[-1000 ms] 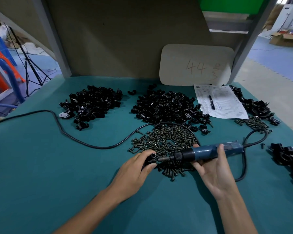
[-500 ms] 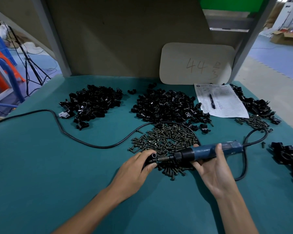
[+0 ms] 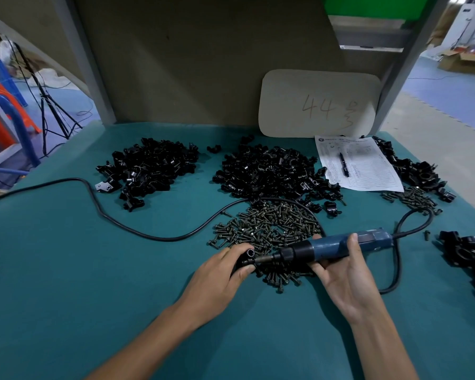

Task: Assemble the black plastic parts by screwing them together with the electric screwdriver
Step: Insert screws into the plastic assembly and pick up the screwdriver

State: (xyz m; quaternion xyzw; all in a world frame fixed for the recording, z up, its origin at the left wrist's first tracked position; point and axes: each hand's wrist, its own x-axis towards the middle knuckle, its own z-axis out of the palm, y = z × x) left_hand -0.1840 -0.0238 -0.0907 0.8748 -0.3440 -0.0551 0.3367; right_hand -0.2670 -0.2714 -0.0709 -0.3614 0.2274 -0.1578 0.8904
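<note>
My left hand (image 3: 220, 272) grips a small black plastic part (image 3: 248, 258) just above the teal table, its round opening facing up. My right hand (image 3: 340, 267) holds the blue electric screwdriver (image 3: 332, 246) lying almost level, fingers curled round its body. The screwdriver's bit meets the right side of the black part. Under both hands spreads a pile of dark screws (image 3: 266, 231). Two heaps of loose black parts lie farther back, one at centre (image 3: 269, 171) and one at left (image 3: 151, 165).
The screwdriver's black cord (image 3: 137, 231) snakes left across the teal table (image 3: 66, 270) and loops at the right. A paper sheet with a pen (image 3: 357, 165) lies back right. More black parts (image 3: 466, 253) and screws (image 3: 412, 196) sit at the right edge. A board marked 44 (image 3: 318, 105) leans behind.
Almost nothing differs; both hands stay in place with the screwdriver bit held against the black part.
</note>
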